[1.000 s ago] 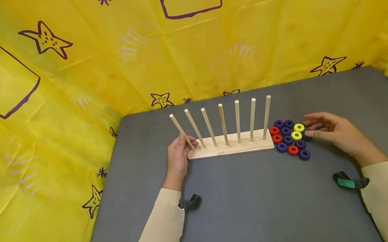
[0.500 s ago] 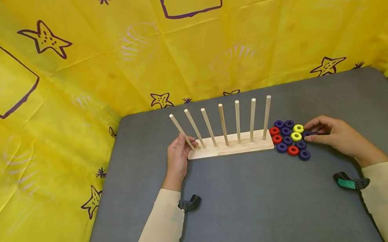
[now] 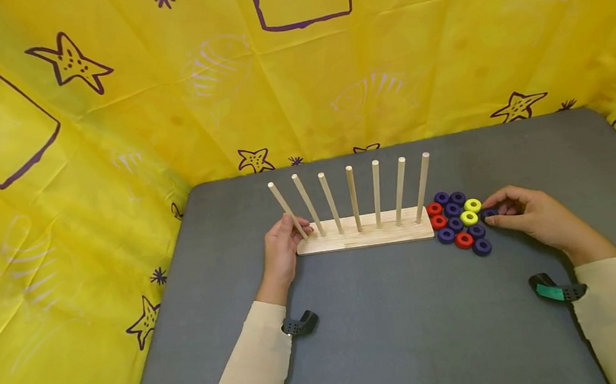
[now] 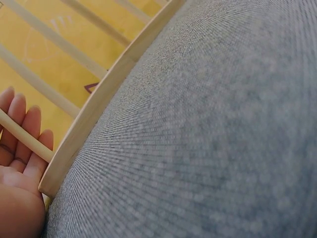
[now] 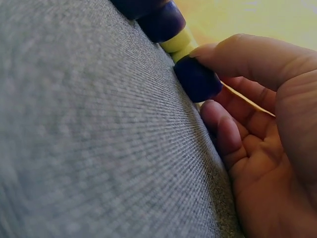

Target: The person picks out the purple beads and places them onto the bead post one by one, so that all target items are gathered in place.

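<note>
A pale wooden rack (image 3: 366, 236) with several upright pegs stands on the table. My left hand (image 3: 282, 254) rests against its left end. In the left wrist view, the fingers (image 4: 32, 121) extend loosely behind the end peg (image 4: 25, 136). Several small rings in dark blue, red and yellow lie flat in a cluster at the rack's right end. At the cluster's right side my right hand (image 3: 530, 212) pinches a dark blue ring (image 5: 198, 79). The thumb (image 5: 208, 54) presses on its side in the right wrist view; the far side of the ring is hidden.
Red rings (image 3: 464, 240) and yellow rings (image 3: 472, 205) lie among the blue ones, close together. The grey tabletop (image 3: 401, 326) spreads in front of the rack. A yellow patterned cloth (image 3: 297, 87) hangs behind and to the left of the table.
My right thumb and fingers have closed in on the blue ring at the right side of the cluster. The left hand and rack have stayed in place.
</note>
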Demonstrator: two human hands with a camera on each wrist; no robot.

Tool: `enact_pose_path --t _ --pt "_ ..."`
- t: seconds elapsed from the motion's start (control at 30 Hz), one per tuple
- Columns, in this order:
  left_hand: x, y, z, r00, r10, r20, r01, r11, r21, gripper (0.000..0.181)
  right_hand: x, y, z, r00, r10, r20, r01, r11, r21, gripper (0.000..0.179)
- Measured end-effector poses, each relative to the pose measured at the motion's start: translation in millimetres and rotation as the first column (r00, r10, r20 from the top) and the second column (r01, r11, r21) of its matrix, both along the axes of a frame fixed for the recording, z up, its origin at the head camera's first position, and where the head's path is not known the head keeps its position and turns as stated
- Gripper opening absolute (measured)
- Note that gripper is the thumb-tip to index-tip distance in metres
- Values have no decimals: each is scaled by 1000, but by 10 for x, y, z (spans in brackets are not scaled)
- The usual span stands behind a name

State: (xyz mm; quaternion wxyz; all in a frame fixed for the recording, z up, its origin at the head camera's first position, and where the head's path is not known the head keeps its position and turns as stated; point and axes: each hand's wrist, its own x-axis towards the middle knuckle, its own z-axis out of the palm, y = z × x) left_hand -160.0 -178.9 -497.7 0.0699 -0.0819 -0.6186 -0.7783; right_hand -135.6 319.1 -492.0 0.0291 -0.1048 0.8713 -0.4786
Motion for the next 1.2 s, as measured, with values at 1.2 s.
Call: enact_pose_path --t 1.2 --pt "13 -31 -9 1000 -1 7 1 1000 -22 55 40 -23 66 995 -97 -18 97 995 18 32"
